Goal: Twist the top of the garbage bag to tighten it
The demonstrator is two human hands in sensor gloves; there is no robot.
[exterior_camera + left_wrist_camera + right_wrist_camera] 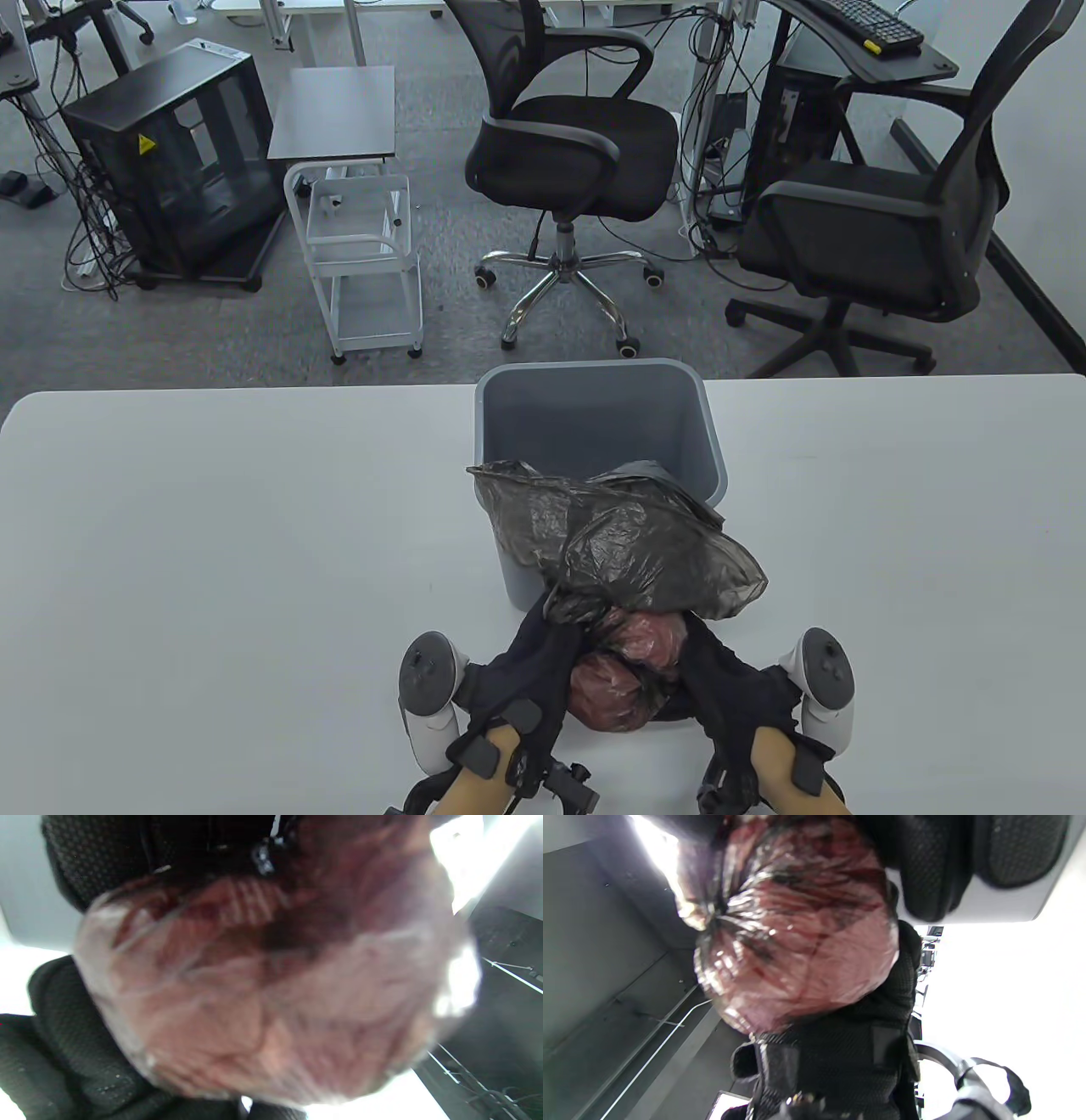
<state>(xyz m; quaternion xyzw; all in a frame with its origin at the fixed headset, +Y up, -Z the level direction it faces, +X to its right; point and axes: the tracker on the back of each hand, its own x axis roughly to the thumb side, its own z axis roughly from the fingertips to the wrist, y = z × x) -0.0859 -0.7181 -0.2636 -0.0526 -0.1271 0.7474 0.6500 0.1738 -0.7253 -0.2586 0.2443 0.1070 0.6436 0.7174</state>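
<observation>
Garbage bag (pixel 628 586) sits near the table's (pixel 212 552) front edge, against the gray bin (pixel 594 424). Your left hand (pixel 530 671) and right hand (pixel 721 688) both clutch its thin, slippery, light film; grip the loose top above the reddish bulge.

Both hands in black mesh-knit sensor gloves, dimpled weave visible up close in the wrist views. Left hand (pixel 530 671): white-and-grey tracker (pixel 430 689) on the back, rounded, controller-shaped, dark oval face. Right hand (pixel 730 679): matching tracker (pixel 821 683). Black straps (pixel 475 751) with small square black pads cross each wrist. Black bracket hardware (pixel 567 783) sits under the left wrist. Forearms bare, no sleeves. Small metal-looking fitting on the left glove (pixel 263 857), blurred.
</observation>
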